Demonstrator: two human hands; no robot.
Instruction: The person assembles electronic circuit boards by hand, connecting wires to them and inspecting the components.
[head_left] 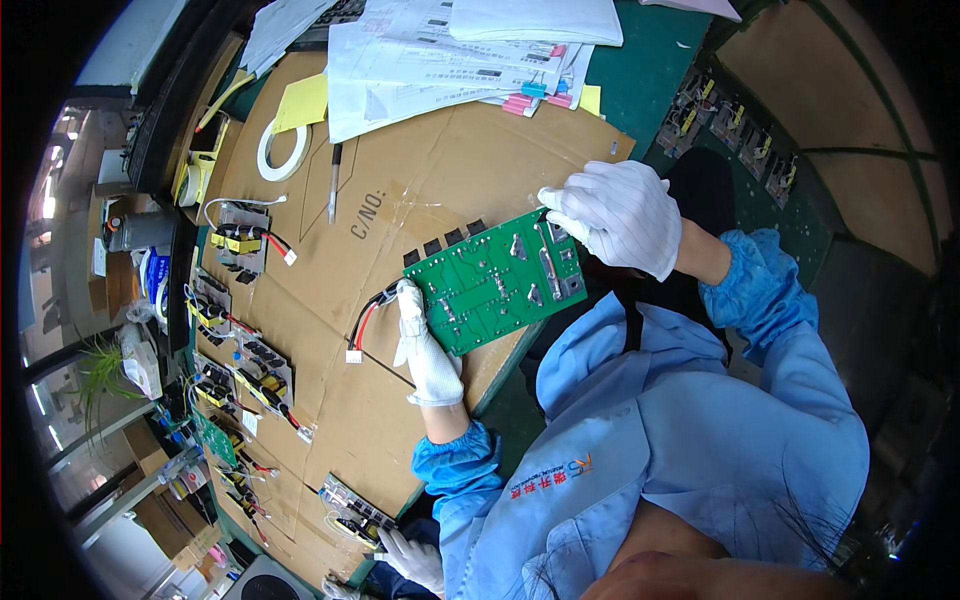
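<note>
A green circuit board [487, 287] is held tilted above the cardboard, its soldered face up, with silver solder patches and a row of black components along its far edge. My left hand [428, 345], in a white glove, grips the board's left edge. Beside those fingers a bundle of black and red wires [366, 318] hangs out, ending in a white connector [354, 356]. My right hand [620, 215], also gloved, is closed at the board's far right corner; its fingertips are partly hidden, and I cannot make out any tool in them.
Cardboard [330, 270] covers the green bench. Several wired boards [265, 375] stand along the left. Papers [450, 80], a tape roll [283, 150] and a screwdriver-like tool [334, 185] lie at the far side. A co-worker's gloved hand [415, 562] touches another board [355, 510]. More boards [735, 130] sit far right.
</note>
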